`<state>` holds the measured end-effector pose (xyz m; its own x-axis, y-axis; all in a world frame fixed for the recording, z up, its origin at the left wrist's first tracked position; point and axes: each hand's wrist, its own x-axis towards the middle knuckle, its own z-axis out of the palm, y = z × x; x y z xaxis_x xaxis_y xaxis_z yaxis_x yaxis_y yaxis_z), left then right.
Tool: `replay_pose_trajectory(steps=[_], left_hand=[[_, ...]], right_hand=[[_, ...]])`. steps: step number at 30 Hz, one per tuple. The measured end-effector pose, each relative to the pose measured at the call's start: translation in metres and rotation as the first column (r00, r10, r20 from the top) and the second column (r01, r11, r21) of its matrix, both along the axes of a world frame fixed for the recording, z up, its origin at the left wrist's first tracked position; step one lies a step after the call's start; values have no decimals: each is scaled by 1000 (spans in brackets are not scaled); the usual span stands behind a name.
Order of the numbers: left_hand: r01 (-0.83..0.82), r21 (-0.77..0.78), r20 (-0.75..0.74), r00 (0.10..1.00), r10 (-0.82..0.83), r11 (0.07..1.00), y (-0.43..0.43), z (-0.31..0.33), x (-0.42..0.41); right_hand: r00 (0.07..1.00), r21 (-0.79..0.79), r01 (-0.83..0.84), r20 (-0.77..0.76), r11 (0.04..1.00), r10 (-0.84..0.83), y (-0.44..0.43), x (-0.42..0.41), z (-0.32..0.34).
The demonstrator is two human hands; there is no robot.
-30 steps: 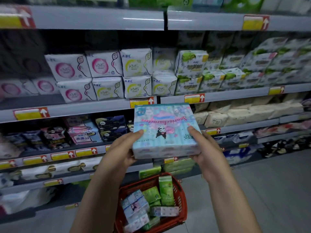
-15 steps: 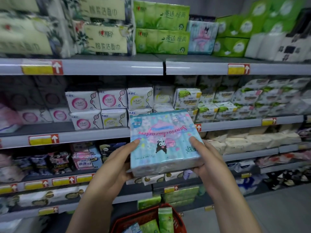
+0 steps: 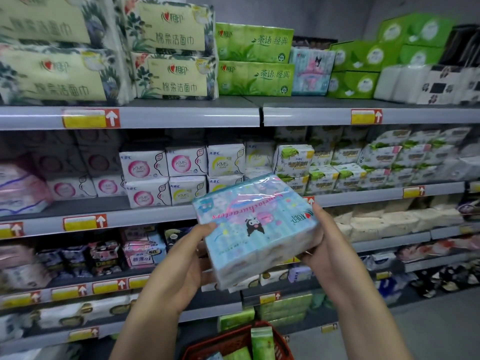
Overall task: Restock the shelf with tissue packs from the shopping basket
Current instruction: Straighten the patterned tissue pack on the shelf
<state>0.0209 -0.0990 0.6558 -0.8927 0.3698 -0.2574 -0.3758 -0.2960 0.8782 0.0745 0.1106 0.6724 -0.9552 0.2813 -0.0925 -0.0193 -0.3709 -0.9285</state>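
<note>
Pale-blue plastic-wrapped tissue pack (image 3: 255,229) clamped btwn fingers of left hand (image 3: 187,258) + right hand (image 3: 327,245), mid-carry; nxt lift to matching pack (image 3: 311,71) up top.

Two bare forearms reaching up and forward, left hand (image 3: 187,258) palm turned inward, thumb on the near left corner of a tissue pack (image 3: 254,227), fingers hidden beneath, right hand (image 3: 324,245) cupping the opposite side, thumb along its right edge
</note>
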Motion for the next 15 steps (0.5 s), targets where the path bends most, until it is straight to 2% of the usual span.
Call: replay_pose_trajectory(steps=[4, 7, 10, 15], left_hand=[[-86, 174, 25, 996, 83, 981, 2, -10, 8], [-170, 301, 51, 985, 163, 938, 9, -12, 16], [-221, 392, 47, 974, 220, 893, 15, -11, 20], [-255, 422, -17, 957, 289, 870, 22, -3, 24]], right_hand=[[1000, -54, -4, -24, 999, 2, -17, 6, -3], [997, 7, -51, 62, 999, 50, -33, 12, -9], [978, 53, -171, 129, 984, 163, -53, 17, -11], [981, 78, -183, 82, 980, 177, -73, 17, -10]])
